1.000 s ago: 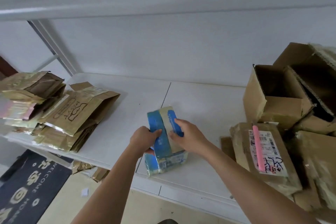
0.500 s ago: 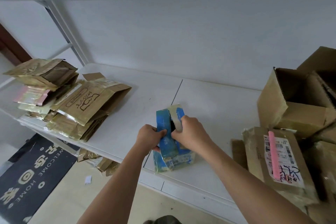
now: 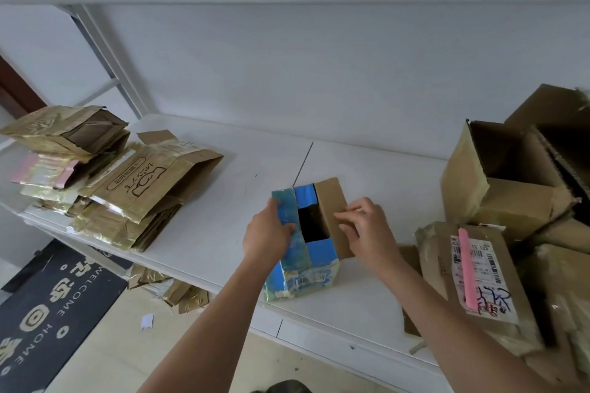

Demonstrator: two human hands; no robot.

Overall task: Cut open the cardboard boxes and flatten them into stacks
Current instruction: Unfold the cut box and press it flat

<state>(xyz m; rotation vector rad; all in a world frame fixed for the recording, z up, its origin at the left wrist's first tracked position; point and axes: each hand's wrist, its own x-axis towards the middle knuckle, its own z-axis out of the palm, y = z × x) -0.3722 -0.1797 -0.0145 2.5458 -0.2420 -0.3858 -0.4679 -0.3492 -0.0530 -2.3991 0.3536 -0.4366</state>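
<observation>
Box: a small blue-taped cardboard box (image 3: 303, 268) stood upright near the front edge of the white table (image 3: 223, 201), its top flaps parted over a dark opening.
Left hand (image 3: 266, 239): fingers clamped on the blue-taped left flap — thumb on top.
Right hand (image 3: 367, 230): fingers pinched the edge of the plain brown right flap.
Flattened stack: crushed brown cardboard (image 3: 134, 188) lay piled at the table's left end.
Unopened pile: brown boxes (image 3: 498, 179) sat at the right — one with a pink-striped label (image 3: 479, 281).
</observation>
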